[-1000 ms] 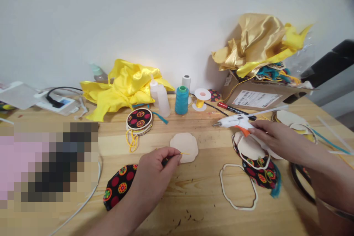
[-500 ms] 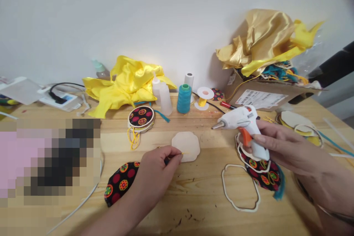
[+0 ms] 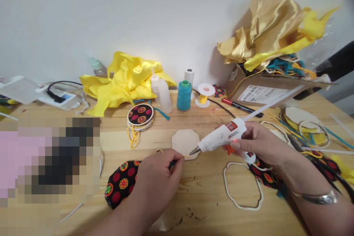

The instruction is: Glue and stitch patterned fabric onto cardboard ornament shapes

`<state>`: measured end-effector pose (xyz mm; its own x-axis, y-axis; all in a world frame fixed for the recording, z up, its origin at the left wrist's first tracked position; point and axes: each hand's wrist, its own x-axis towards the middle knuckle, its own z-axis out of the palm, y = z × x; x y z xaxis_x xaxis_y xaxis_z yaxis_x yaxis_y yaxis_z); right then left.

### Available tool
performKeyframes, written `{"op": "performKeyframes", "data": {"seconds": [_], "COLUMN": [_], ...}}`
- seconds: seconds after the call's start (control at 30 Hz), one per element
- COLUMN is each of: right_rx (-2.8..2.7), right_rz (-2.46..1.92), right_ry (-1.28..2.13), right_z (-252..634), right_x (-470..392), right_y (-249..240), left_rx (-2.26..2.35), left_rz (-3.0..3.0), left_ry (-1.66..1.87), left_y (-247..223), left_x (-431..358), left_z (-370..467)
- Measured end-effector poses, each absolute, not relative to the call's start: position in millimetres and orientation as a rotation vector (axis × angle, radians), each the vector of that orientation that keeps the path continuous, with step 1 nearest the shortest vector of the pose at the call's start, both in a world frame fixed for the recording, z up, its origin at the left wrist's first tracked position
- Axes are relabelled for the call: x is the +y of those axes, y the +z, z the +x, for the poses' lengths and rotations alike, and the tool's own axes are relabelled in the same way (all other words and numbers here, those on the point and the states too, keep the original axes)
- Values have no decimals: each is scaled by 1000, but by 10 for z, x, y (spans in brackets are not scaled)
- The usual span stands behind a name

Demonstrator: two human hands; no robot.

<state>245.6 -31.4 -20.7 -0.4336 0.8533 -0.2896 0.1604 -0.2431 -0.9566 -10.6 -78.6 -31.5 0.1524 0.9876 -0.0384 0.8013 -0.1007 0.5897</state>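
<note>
Head view: pale panel point(image 3: 183, 141) 1–2 o'clock from left hand point(image 3: 160, 173) pinching yellow thread point(image 3: 186, 156), nine o'clock from right hand point(image 3: 261, 142) gripping glue gun point(image 3: 219, 138)

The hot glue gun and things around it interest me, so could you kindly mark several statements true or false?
The right hand holds the hot glue gun. True.
The nozzle points at the cardboard box. False: the nozzle points toward the left hand.
Yellow cord shows beside the left hand. True.
The teal thread cone stands upright. True.
The yellow thread spool stands left of that cone. False: the yellow thread spool stands to its right.
</note>
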Motion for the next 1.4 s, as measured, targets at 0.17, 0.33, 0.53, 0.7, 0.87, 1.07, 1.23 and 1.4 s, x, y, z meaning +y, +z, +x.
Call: {"op": "performKeyframes", "data": {"seconds": [0.17,0.33,0.53,0.7,0.87,1.07,1.23,1.4], "right_rx": [-1576,-1757,-1957,-1993,-2008,-2074,-2102,-2170], "right_rz": [-1345,-1432,-1419,-1347,-1255,-1218,-1222,-1213], "right_ry": [1588,1467,1395,1364,1355,1259,1225,1153], "right_z": [2452,2449,2430,2384,2318,2279,2272,2256], "right_x": [-355,-371,-392,-394,-412,-449,-453,-467], "right_y": [-196,-177,-191,-180,-138,-120,-137,-168], "left_rx": [1738,1762,1772,1720,1629,1638,1705,1750], "left_rz": [2184,2420,2728,2881,2900,2948,2894,2819], "left_ry": [544,671,701,676,607,549,598,600], "left_y": [-371,-422,-460,-476,-507,-517,-505,-507], "left_x": [-800,-808,-841,-881,-922,-932,-920,-919], "left_z": [-101,-102,-106,-81,-49,-8,20,28]}}
